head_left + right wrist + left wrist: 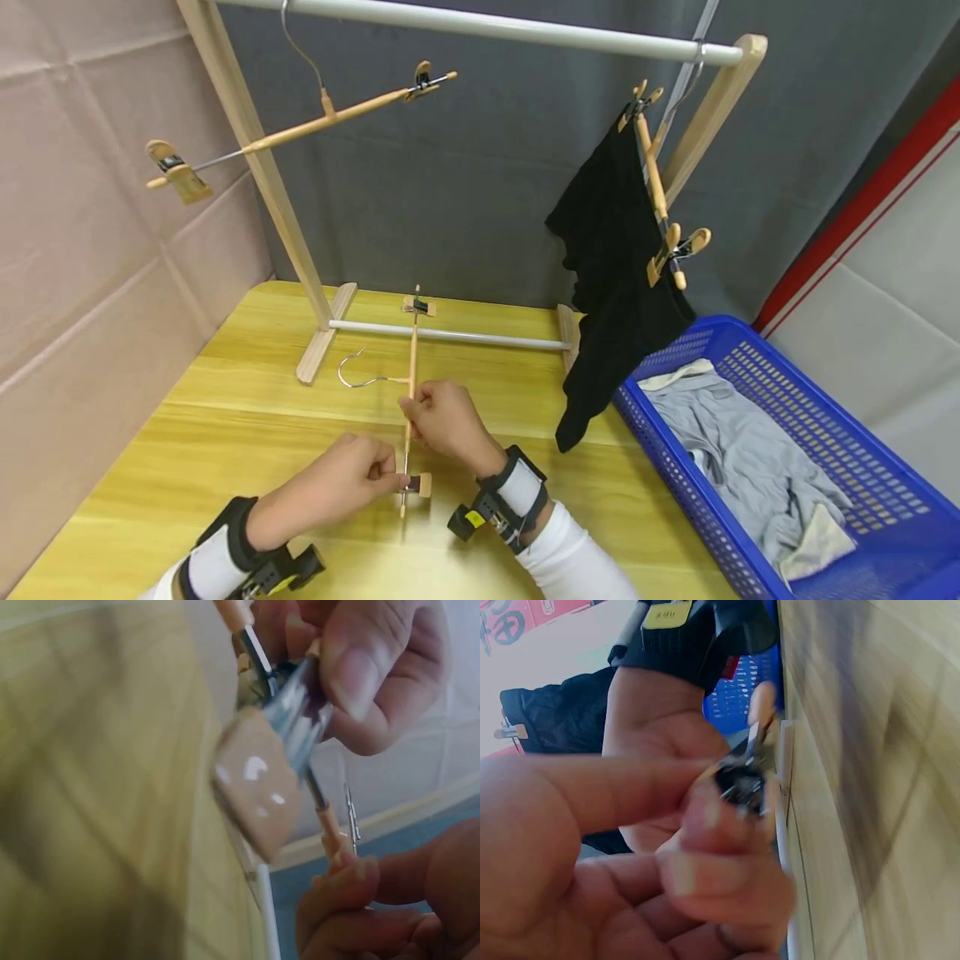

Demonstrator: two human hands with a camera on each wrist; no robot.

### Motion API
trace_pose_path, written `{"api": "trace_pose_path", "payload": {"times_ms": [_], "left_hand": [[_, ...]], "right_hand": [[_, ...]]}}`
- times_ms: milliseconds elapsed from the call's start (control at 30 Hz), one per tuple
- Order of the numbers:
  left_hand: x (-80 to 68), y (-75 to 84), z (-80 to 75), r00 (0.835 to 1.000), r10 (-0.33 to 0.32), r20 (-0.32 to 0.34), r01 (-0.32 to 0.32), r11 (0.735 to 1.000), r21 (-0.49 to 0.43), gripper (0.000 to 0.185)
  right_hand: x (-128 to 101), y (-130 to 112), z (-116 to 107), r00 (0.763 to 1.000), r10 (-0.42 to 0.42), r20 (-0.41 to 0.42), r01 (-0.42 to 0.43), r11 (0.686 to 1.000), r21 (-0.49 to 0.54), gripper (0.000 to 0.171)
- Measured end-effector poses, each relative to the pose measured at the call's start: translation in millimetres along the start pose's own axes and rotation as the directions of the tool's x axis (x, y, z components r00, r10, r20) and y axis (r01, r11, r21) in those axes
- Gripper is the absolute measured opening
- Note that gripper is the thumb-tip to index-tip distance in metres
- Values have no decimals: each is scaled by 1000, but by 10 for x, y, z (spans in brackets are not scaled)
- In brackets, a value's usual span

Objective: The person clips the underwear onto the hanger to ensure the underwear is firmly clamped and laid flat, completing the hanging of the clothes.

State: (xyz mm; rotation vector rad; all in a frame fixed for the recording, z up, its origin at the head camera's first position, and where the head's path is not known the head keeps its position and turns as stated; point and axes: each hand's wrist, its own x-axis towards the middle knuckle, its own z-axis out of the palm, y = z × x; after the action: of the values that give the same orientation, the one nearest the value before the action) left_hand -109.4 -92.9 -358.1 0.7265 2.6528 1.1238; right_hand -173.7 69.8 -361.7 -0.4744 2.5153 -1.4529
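On the yellow table (225,400) a wooden clip hanger (411,392) is lying with its bar running away from the person and its wire hook pointing left, and both hands are working on it. The left hand (352,479) is pinching the near clip (418,484) between thumb and fingertips, while the right hand (446,421) is curling its fingers around the bar near the middle. Only the head view is showing the wider setting: the wooden drying rack (262,175) standing at the table's far edge, an empty hanger (300,129) dangling from its top rail, black shorts (615,275) hanging clipped on the right, and a blue basket (862,533) holding grey clothes (750,458) beside the table. The left wrist view is showing instead, blurred and close, the thumb and finger squeezing the clip's dark metal spring (742,784). The right wrist view is catching the clip's tan wooden pad (259,787) from below, with the left fingertips (360,675) pressing its metal part.
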Motion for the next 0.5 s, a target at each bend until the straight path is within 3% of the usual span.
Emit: {"api": "trace_pose_path", "payload": {"times_ms": [100, 267, 500], "left_hand": [[-22, -47, 9, 997, -18, 71, 17, 1000, 15, 36], [-85, -88, 59, 993, -32, 117, 23, 997, 74, 40], [-176, -133, 80, 976, -43, 214, 27, 997, 77, 43]], "right_hand": [[-12, 37, 66, 999, 20, 42, -19, 999, -32, 29], [-34, 99, 155, 993, 40, 110, -32, 997, -73, 29], [-71, 136, 313, 982, -2, 187, 41, 978, -205, 36]]}}
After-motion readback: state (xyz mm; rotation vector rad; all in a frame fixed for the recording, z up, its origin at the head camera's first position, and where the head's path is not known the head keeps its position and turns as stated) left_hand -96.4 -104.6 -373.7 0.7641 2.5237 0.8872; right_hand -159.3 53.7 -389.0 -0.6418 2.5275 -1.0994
